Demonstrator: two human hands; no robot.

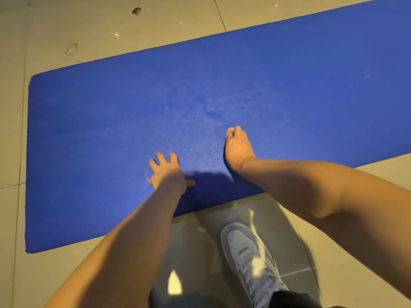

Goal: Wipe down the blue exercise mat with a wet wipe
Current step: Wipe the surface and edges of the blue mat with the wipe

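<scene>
The blue exercise mat (pixel 111 121) lies flat on a tiled floor and runs from the lower left to the upper right. My left hand (pixel 168 172) presses flat on the mat near its front edge, fingers spread. To its right, my right hand (pixel 239 146) rests on the mat with fingers curled around a small white wet wipe (pixel 229 130). Only a bit of the wipe shows at the fingertips. A paler, streaked patch marks the mat just beyond both hands.
Beige floor tiles (pixel 111 30) surround the mat, with a small chip and a ring mark at the far left. My white sneaker (pixel 249 250) stands on the floor just in front of the mat's near edge.
</scene>
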